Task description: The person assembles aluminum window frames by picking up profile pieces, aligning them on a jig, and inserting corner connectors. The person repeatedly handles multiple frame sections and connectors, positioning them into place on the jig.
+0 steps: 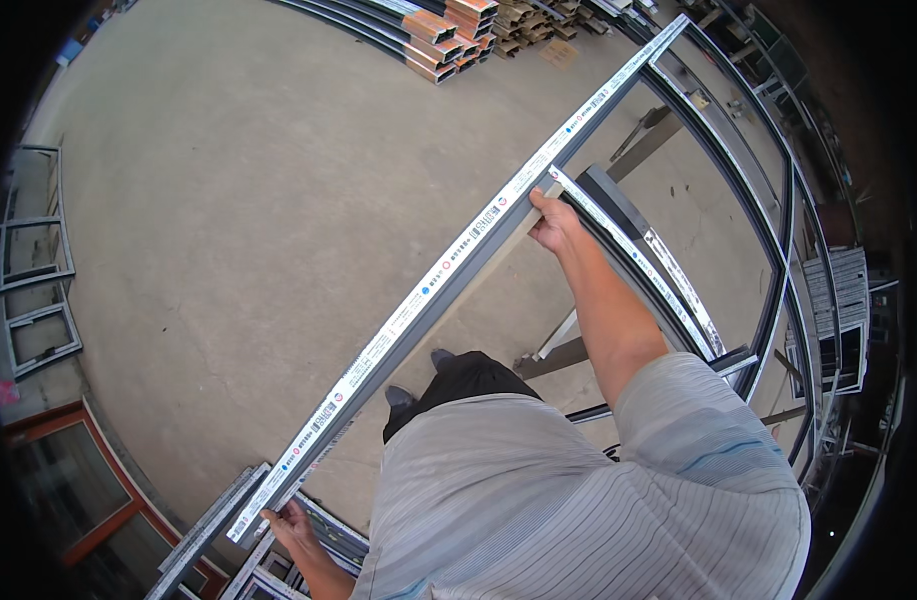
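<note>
A large dark grey window frame [449, 262] with printed white film along its face slants across the view, from lower left to upper right. Near its lower end, my left hand [297, 532] grips the edge of the long side bar, thumb near the film. My right hand [556, 222] is closed on the same bar farther up, where a crossbar [634, 255] joins it; the undersides of both grips are hidden. The rest of the frame spreads to my right, past my right forearm.
Dark profiles with orange-wrapped ends [441, 48] lie stacked at the back, beside brown profiles [524, 28]. Smaller frames [39, 250] stand at far left, above a red-brown framed glass panel [79, 480]. More frames [214, 515] are at lower left. A pale stack [837, 290] stands at right.
</note>
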The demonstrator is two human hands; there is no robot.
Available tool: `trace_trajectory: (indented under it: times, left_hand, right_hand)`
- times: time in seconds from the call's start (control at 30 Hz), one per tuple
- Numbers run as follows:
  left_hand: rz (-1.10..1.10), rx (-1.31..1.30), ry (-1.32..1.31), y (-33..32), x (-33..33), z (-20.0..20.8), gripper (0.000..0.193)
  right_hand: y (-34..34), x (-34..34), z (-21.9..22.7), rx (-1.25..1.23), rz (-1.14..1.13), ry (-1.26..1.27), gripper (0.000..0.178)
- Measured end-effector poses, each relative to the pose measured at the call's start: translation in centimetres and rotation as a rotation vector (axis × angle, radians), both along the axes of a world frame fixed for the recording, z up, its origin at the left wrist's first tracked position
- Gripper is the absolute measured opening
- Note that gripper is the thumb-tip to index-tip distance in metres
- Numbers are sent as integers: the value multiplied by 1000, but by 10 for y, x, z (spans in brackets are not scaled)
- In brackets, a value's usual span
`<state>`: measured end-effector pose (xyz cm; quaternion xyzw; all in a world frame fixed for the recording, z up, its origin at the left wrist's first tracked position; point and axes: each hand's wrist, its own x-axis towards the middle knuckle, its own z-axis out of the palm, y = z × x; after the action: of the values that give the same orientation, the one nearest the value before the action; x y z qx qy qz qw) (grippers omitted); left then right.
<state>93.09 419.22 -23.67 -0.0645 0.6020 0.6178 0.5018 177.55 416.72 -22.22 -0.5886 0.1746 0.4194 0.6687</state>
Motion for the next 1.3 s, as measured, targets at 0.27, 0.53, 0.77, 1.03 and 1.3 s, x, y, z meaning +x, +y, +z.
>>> trace_trajectory:
  times: [0.27, 0.53, 0.77, 1.03, 1.3]
  left_hand:
    - [-26, 28, 18, -1, -3, -5, 53]
    - [-377, -567, 1155, 4, 49, 38, 67]
    - [-1368, 241, 1572, 41, 327, 110, 77]
    - [-2075, 530, 1645, 66, 502, 87, 79]
    - [-2139, 330, 1637, 80, 514, 66, 75]
  right_hand:
    - [6, 2, 0, -38, -14, 4, 35]
    - [8, -2, 9, -39, -40, 24, 36]
    - [11, -4, 5, -47, -10, 8, 32]
    - [7, -5, 14, -51, -37, 8, 36]
    - [9, -7, 7, -69, -32, -15, 36]
